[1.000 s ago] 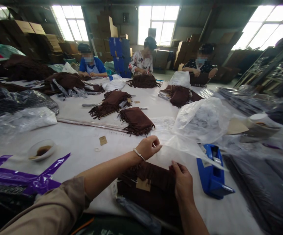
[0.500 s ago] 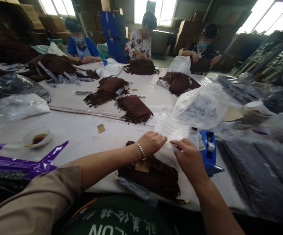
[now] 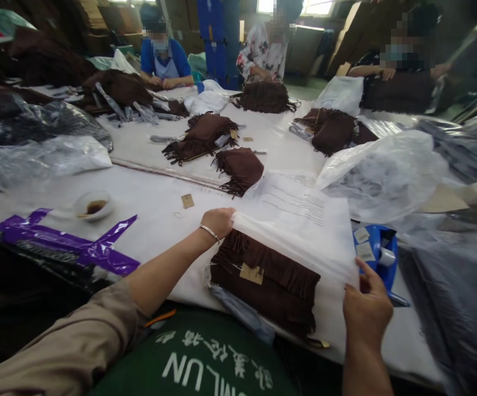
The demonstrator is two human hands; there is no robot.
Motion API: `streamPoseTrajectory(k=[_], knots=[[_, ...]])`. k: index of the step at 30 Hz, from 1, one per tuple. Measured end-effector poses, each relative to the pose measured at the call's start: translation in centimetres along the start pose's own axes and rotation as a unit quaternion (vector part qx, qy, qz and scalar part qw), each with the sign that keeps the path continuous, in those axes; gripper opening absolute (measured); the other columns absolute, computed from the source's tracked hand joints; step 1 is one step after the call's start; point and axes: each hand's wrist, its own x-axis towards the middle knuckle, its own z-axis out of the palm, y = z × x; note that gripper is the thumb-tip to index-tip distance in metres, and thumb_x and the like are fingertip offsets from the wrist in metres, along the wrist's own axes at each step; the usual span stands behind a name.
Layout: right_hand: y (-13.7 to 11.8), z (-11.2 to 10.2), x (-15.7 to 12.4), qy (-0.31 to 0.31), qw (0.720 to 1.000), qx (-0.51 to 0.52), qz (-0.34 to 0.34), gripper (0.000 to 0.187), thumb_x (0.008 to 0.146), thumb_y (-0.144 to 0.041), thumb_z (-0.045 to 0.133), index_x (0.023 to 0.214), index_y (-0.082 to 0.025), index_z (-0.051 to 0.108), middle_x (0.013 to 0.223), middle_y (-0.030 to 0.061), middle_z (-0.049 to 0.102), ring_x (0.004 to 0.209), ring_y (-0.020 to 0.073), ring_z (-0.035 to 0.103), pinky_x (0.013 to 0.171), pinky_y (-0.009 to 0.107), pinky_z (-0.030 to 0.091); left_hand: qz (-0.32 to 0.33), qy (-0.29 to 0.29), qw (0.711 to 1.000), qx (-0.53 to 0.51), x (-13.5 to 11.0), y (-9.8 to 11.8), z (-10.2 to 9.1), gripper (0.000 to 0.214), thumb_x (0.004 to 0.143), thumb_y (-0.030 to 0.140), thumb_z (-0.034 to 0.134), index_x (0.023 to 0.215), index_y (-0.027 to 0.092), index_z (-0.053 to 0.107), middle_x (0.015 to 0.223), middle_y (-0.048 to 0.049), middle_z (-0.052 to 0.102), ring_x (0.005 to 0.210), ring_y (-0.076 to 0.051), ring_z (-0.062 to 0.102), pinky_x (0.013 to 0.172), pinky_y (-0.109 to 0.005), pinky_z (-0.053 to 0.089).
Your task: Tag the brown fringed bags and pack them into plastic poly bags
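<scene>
1. Item: brown suede fringed bag point(image 3: 265, 286), lying flat by the table's point(image 3: 159, 231) near edge. Long axis runs left to right, sloping slightly down rightward; fringe faces away from the wearer.
2. Translucent plastic film point(image 3: 291, 247) touches the bag's far edge.
3. Left hand point(image 3: 218, 223), arm extended forward, rests on the film's far edge; grip closure cannot be determined.
4. Right hand point(image 3: 366, 313) is at the film's right edge, thumb raised; hold cannot be determined.

I've got a blue tape dispenser point(image 3: 380, 242) at right, with a small dish point(image 3: 93, 206) and purple strapping point(image 3: 67, 246) left on the worktop point(image 3: 147, 220).
</scene>
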Motion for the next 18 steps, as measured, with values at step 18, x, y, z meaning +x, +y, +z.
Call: streamPoseTrajectory(k=[18], knots=[[4.2, 3.3, -2.2, -0.229, 0.88, 0.334, 0.249, 0.057, 0.066, -0.02, 0.048, 0.123, -0.028, 0.052, 0.115, 0.002, 0.063, 0.107, 0.0186, 0.06, 0.098, 0.04, 0.048, -0.144, -0.303, 0.761, -0.555, 8.1, 1.6, 6.7, 0.012, 0.073, 0.01, 0.067, 0.083, 0.004, 0.063, 0.077, -0.0131, 0.069, 0.075, -0.019, 0.069, 0.069, -0.031, 0.057]])
